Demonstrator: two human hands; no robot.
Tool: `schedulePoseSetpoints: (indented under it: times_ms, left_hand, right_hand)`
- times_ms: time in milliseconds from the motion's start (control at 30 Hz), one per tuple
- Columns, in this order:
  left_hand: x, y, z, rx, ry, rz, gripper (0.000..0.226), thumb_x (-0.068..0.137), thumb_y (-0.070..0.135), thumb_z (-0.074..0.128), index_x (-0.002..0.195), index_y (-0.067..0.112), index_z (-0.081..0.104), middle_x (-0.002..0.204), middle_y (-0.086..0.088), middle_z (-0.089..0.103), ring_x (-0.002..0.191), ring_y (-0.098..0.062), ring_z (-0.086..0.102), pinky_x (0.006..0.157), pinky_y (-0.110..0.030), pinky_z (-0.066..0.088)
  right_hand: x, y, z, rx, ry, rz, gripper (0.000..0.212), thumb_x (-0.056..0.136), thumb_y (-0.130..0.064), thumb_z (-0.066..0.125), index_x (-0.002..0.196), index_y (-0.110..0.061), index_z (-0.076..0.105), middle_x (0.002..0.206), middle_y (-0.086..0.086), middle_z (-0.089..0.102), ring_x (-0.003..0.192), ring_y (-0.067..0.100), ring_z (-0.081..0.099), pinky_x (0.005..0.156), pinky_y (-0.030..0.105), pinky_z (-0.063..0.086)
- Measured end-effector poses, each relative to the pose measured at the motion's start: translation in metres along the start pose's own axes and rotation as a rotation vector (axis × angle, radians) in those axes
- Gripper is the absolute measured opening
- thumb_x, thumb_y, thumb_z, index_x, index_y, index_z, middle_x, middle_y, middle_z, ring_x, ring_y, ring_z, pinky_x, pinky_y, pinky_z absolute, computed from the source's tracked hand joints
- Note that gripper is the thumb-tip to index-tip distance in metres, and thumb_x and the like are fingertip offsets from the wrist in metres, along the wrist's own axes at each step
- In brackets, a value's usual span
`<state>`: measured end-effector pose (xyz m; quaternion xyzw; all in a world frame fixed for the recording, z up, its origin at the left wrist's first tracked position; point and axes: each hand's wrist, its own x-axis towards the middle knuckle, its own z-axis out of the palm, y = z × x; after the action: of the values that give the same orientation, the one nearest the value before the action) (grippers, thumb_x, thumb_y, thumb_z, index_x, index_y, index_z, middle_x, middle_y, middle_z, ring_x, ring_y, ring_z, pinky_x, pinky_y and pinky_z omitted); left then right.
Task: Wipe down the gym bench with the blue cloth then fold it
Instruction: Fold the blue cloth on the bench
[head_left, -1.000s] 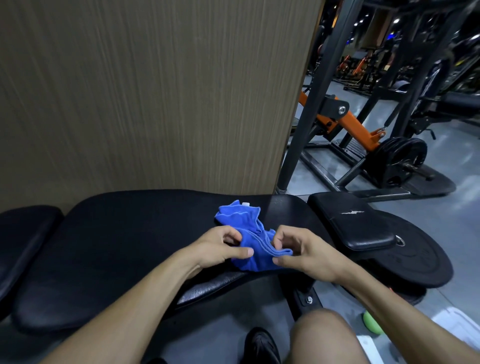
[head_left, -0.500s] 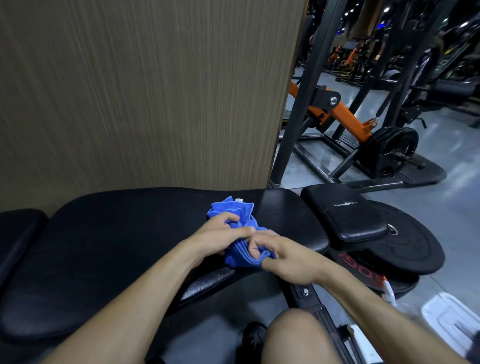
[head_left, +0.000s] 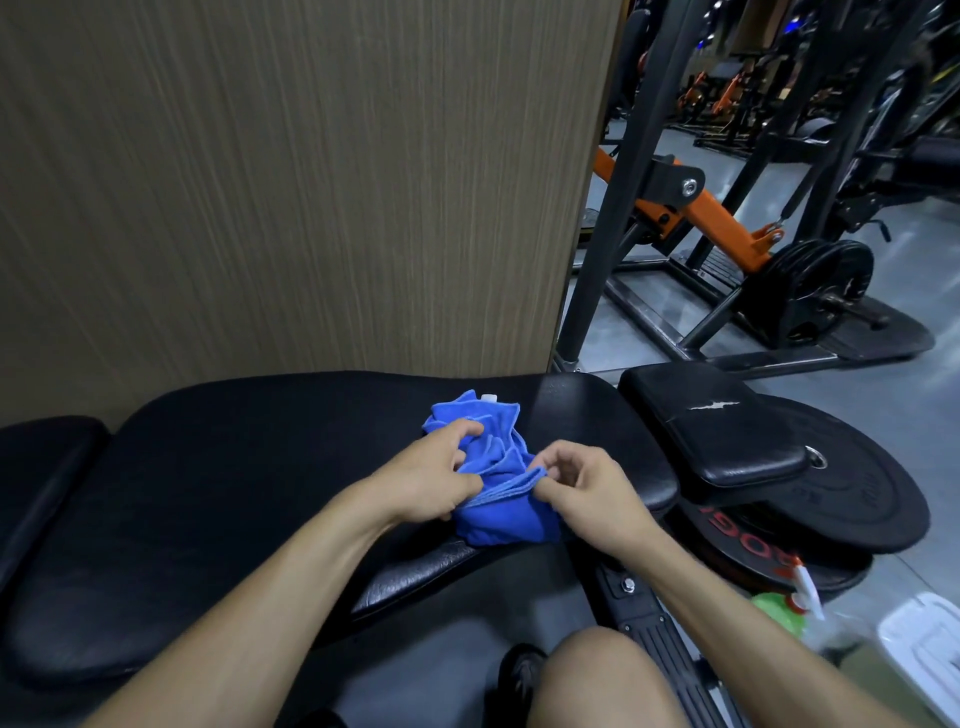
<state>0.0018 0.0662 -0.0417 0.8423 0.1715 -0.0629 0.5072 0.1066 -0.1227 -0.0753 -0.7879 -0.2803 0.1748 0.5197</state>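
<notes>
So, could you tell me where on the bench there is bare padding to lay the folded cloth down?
The widest free patch is the long black bench pad, between the left hand and the smaller pad at far left. A narrower strip lies beyond the blue cloth, towards the wood-grain wall. It is crowded where both hands, the right hand included, grip the cloth.

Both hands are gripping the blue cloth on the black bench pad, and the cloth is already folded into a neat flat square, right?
Not quite: the head view shows the blue cloth bunched and crumpled, not neatly folded. Left hand and right hand do grip it on the bench pad.
</notes>
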Motion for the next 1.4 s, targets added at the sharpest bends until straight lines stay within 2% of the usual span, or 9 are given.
schedulePoseSetpoints:
  times_ms: [100,233,467,633,767,1000,1167,1300,1400]
  left_hand:
    - [0.000,-0.003,-0.002,0.052,-0.007,0.014,0.079,0.074,0.025,0.053,0.149,0.035,0.033,0.127,-0.009,0.067,0.100,-0.020,0.070,0.068,-0.029,0.053]
    - [-0.002,0.003,-0.006,0.056,-0.024,0.150,0.078,0.079,0.017,0.044,0.152,0.040,0.027,0.123,0.002,0.070,0.075,-0.007,0.062,0.071,-0.027,0.045]
    - [-0.010,0.014,-0.015,-0.046,0.186,0.343,0.062,0.086,0.012,0.038,0.139,0.042,0.043,0.115,0.009,0.072,0.109,-0.010,0.064,0.102,-0.038,0.045]
    - [-0.018,0.044,-0.029,-0.286,0.486,0.451,0.020,0.103,0.011,0.050,0.113,0.022,0.063,0.088,0.010,0.073,0.083,-0.003,0.066,0.078,-0.027,0.048]
    - [-0.034,0.085,-0.065,-0.100,0.604,0.592,0.018,0.098,0.028,0.059,0.089,0.022,0.073,0.078,0.014,0.070,0.073,0.000,0.059,0.073,-0.031,0.049]
    - [-0.108,0.195,-0.143,0.505,0.833,0.672,0.021,0.097,0.036,0.062,0.088,0.024,0.077,0.061,0.018,0.064,0.053,0.004,0.060,0.065,-0.025,0.052]
    - [-0.143,0.222,-0.156,0.435,0.717,0.603,0.026,0.099,0.036,0.060,0.087,0.016,0.072,0.059,0.004,0.063,0.047,-0.013,0.061,0.052,-0.029,0.054]
    - [-0.155,0.206,-0.146,-0.042,0.222,0.485,0.040,0.099,0.050,0.053,0.107,0.012,0.061,0.086,0.003,0.067,0.076,-0.012,0.062,0.071,-0.036,0.056]
    - [-0.144,0.175,-0.130,0.140,0.300,0.556,0.044,0.083,0.043,0.079,0.118,0.027,0.056,0.112,0.012,0.070,0.098,-0.007,0.068,0.085,-0.034,0.058]
  right_hand:
    - [0.014,-0.007,0.008,-0.075,0.035,0.003,0.005,0.075,-0.013,0.069,0.076,-0.018,0.070,0.076,0.005,0.071,0.062,0.007,0.055,0.067,0.029,0.046]
    - [0.032,-0.026,0.001,0.057,-0.105,-0.046,0.008,0.080,-0.002,0.066,0.077,-0.010,0.065,0.101,0.012,0.073,0.095,0.028,0.067,0.084,0.028,0.049]
    - [0.029,-0.055,-0.019,0.340,-0.229,-0.200,0.015,0.086,0.011,0.062,0.087,-0.004,0.061,0.076,-0.002,0.064,0.064,-0.001,0.054,0.060,0.011,0.040]
    - [0.035,-0.117,-0.030,0.378,-0.109,-0.356,0.017,0.077,0.002,0.067,0.081,-0.014,0.064,0.087,0.007,0.066,0.082,0.012,0.061,0.072,0.019,0.046]
    - [0.031,-0.179,-0.043,0.319,-0.004,-0.505,0.020,0.081,0.009,0.065,0.084,-0.011,0.064,0.088,0.011,0.067,0.088,0.021,0.062,0.083,0.036,0.050]
    - [0.013,-0.272,-0.066,0.385,0.172,-0.623,0.010,0.088,0.002,0.066,0.089,-0.008,0.063,0.082,-0.004,0.070,0.081,0.006,0.065,0.070,0.021,0.050]
    - [0.005,-0.286,-0.065,0.436,0.130,-0.526,0.016,0.086,0.000,0.066,0.084,-0.016,0.065,0.096,0.011,0.069,0.092,0.019,0.065,0.078,0.039,0.053]
    - [-0.003,-0.286,-0.051,0.580,0.049,-0.445,0.018,0.088,0.003,0.064,0.085,-0.015,0.064,0.097,0.009,0.069,0.093,0.024,0.063,0.078,0.040,0.053]
    - [-0.003,-0.281,-0.039,0.579,0.053,-0.414,0.014,0.089,-0.003,0.067,0.086,-0.017,0.066,0.099,0.010,0.072,0.089,0.023,0.066,0.069,0.035,0.053]
